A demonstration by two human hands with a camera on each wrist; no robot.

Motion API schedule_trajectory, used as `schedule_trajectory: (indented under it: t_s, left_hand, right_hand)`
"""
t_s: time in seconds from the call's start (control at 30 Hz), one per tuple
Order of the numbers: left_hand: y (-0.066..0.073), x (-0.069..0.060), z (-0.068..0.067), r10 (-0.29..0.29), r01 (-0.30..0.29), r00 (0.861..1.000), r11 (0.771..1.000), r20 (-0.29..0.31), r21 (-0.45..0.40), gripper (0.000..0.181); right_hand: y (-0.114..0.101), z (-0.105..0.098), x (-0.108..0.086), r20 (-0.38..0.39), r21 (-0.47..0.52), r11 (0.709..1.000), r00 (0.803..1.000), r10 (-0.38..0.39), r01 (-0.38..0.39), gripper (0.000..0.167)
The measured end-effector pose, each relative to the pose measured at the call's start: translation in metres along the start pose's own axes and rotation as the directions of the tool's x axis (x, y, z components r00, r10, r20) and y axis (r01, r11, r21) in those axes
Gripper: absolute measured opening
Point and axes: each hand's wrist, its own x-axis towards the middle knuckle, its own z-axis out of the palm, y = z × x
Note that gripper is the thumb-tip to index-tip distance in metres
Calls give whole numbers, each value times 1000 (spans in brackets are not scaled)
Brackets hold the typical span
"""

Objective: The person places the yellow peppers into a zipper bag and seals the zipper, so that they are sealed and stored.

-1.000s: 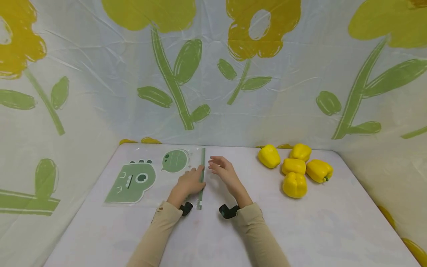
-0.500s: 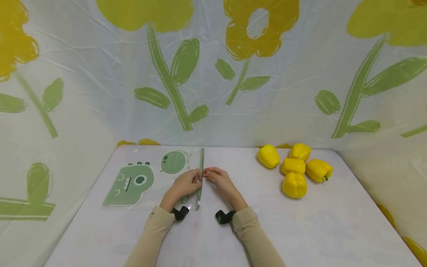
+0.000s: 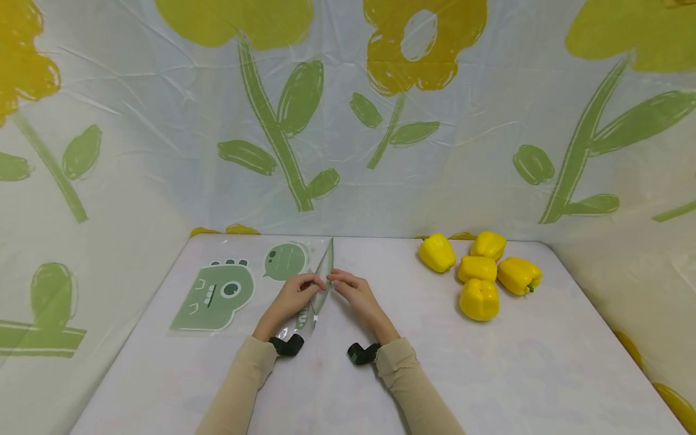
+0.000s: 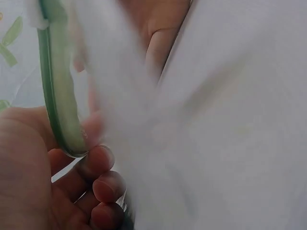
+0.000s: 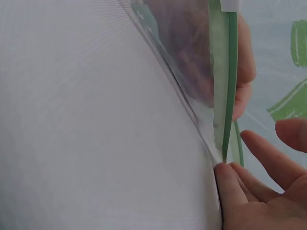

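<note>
A clear zip bag [image 3: 225, 296] with green dinosaur prints lies on the table, its green zip edge towards the right. My left hand [image 3: 290, 299] pinches one side of the bag's mouth and lifts it, so the green strip [image 4: 50, 91] bends and the two edges stand apart. In the left wrist view its fingers [image 4: 103, 160] curl round the strip. My right hand [image 3: 361, 302] touches the other edge with nearly straight fingers [image 5: 230, 184]; its thumb stands away from the bag. A white slider [image 5: 230, 5] sits at one end of the zip.
Several yellow bell peppers [image 3: 478, 299] are grouped on the right of the white table [image 3: 544, 362]. A flower-printed cloth [image 3: 462, 181] hangs behind and at the sides.
Both hands have come together at the zip edge. The left hand has taken hold of one side and drawn it leftward, and the mouth has parted. The peppers have stayed put.
</note>
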Motion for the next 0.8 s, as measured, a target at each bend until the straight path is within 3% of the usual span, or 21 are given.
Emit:
schedule_trajectory:
  t_s: [0.13, 0.27, 0.47, 0.57, 0.7, 0.8]
  left_hand:
    - [-2, 0, -1, 9, -9, 1000, 1000, -6, -17, 21]
    - [-3, 0, -1, 21, -22, 999, 1000, 36, 20, 17]
    - [4, -3, -1, 45, -67, 988, 987, 150, 148, 15]
    - [6, -6, -1, 34, -56, 986, 989, 163, 135, 21]
    - [4, -7, 0, 19, -31, 988, 996, 151, 81, 26]
    - [4, -8, 1, 34, -44, 989, 997, 141, 65, 29]
  right_hand:
    - [0, 1, 0, 23, 40, 999, 1000, 3, -4, 35]
    - [2, 1, 1, 54, 108, 994, 998, -12, 6, 37]
    - [3, 3, 0, -23, 74, 997, 1000, -7, 9, 37]
    - [2, 3, 1, -50, 71, 997, 999, -5, 8, 37]
    - [-6, -5, 4, -139, -47, 998, 989, -56, 50, 34]
    - [-17, -20, 7, -244, -188, 975, 956, -161, 116, 30]
